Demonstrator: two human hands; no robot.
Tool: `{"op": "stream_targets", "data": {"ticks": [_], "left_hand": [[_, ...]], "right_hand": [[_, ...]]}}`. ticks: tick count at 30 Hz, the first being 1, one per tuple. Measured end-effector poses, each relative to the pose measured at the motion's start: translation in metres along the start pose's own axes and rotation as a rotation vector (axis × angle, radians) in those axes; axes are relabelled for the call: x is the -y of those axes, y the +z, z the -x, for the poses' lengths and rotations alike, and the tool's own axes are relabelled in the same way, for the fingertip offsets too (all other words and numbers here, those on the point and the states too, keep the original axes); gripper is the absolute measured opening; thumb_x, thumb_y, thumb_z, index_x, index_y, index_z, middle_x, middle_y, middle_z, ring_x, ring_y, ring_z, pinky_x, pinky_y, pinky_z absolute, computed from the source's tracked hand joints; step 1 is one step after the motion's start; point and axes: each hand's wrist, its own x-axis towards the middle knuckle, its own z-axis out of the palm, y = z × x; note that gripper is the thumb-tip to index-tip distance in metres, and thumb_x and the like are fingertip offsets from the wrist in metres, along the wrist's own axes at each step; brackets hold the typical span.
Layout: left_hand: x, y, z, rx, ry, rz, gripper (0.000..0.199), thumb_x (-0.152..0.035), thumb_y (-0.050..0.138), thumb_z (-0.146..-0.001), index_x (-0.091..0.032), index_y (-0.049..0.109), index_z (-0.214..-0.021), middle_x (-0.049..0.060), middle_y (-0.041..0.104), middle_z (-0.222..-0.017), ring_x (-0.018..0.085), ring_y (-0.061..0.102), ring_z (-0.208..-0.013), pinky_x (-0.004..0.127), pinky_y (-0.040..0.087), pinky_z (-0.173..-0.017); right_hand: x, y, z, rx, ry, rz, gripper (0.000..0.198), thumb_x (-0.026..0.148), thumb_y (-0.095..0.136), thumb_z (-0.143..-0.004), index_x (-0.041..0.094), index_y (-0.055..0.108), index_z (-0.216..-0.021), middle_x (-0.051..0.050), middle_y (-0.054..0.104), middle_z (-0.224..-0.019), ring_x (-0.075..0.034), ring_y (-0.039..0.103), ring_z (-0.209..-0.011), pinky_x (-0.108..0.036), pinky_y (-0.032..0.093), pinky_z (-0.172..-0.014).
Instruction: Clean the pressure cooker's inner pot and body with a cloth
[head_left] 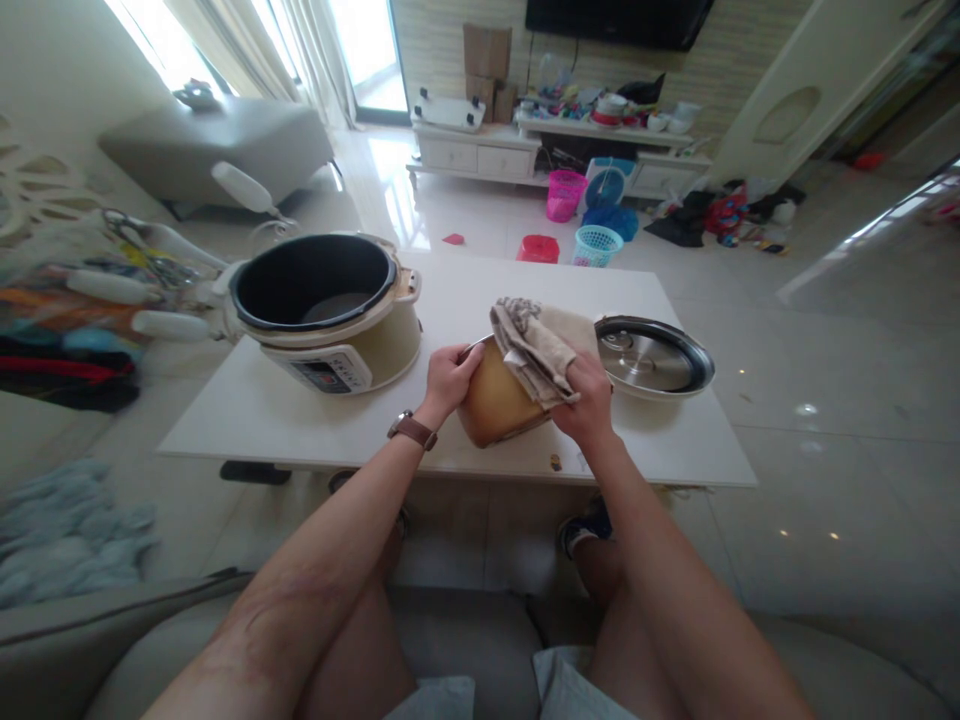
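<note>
Landmark: the large cream cooker with a black inner pot and a front control panel (401, 345), uncovered at the left side of the white rectangular table (637, 440).

Left hand (450, 380): I have it closed on the thin metallic rim of a golden-brown, smooth-sided vessel (487, 400). Thumb lies along the near side; the other fingers are partly hidden, so I cannot tell their full placement. A round-faced watch with a brown strap (414, 430) is on this wrist.

Vessel position: just right of the cooker, apart from it, tilted between my two hands. I cannot tell whether its underside touches the tabletop.

Right hand (587, 395): fingers curled, gripping a beige cloth with a grey-brown pattern (566, 330). The cloth is bunched and folded over the vessel's right side. Fingertips are covered by the folds; I cannot tell whether they also press on the vessel.

Farther right of the cooker, beyond the vessel, I note a round silver metal lid with a dark rim (652, 365), lying flat, close to the cloth.
</note>
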Motion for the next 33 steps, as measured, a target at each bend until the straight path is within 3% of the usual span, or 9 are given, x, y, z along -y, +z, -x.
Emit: {"op": "stream_targets", "data": {"ticks": [2,4,11,18,22,33], "left_hand": [[0.001,0.000,0.000,0.009,-0.006,0.006,0.058,-0.059,0.056,-0.091,-0.022,0.029,-0.056,-0.003,0.023,-0.057,0.011,0.022,-0.058,0.032,0.016,-0.057],[0.001,0.000,0.001,0.011,-0.010,0.000,0.059,-0.059,0.056,-0.091,-0.022,0.028,-0.055,-0.003,0.023,-0.056,0.011,0.022,-0.057,0.032,0.015,-0.056],[0.010,-0.004,0.003,-0.029,0.001,0.010,0.060,-0.057,0.058,-0.091,-0.023,0.024,-0.054,-0.004,0.020,-0.056,0.010,0.019,-0.055,0.033,0.015,-0.055],[0.041,-0.006,0.019,-0.121,-0.018,0.050,0.062,-0.069,0.051,-0.090,-0.024,0.028,-0.055,-0.004,0.024,-0.056,0.012,0.022,-0.057,0.032,0.018,-0.057],[0.053,-0.009,0.024,-0.096,-0.015,-0.009,0.062,-0.071,0.046,-0.092,-0.024,0.028,-0.056,-0.003,0.028,-0.056,0.013,0.026,-0.058,0.033,0.018,-0.058],[0.005,-0.007,0.005,0.030,-0.009,0.041,0.058,-0.061,0.055,-0.092,-0.023,0.027,-0.058,-0.003,0.021,-0.060,0.011,0.022,-0.059,0.031,0.016,-0.057]], "right_hand": [[0.007,-0.002,-0.002,0.060,-0.062,0.034,0.038,0.044,0.059,-0.097,0.028,0.072,-0.128,-0.011,0.075,-0.138,-0.036,0.064,-0.138,-0.053,0.051,-0.113],[0.008,-0.002,-0.003,0.033,-0.042,0.041,0.037,0.043,0.057,-0.098,0.027,0.072,-0.127,-0.012,0.075,-0.136,-0.035,0.066,-0.134,-0.052,0.053,-0.109],[-0.013,0.009,0.000,-0.161,0.298,-0.092,0.032,0.038,0.064,-0.093,0.021,0.075,-0.117,-0.014,0.081,-0.113,-0.034,0.075,-0.111,-0.049,0.059,-0.102],[-0.031,0.019,-0.002,-0.264,0.552,-0.283,0.032,0.040,0.070,-0.089,0.020,0.080,-0.113,-0.011,0.083,-0.119,-0.031,0.072,-0.126,-0.049,0.051,-0.119],[-0.039,0.020,-0.002,-0.313,0.635,-0.324,0.035,0.039,0.072,-0.086,0.020,0.080,-0.114,-0.011,0.083,-0.120,-0.031,0.072,-0.128,-0.051,0.051,-0.120],[-0.042,0.017,-0.002,-0.318,0.647,-0.316,0.029,0.038,0.074,-0.084,0.019,0.082,-0.105,-0.011,0.084,-0.112,-0.031,0.075,-0.123,-0.050,0.050,-0.119]]}}
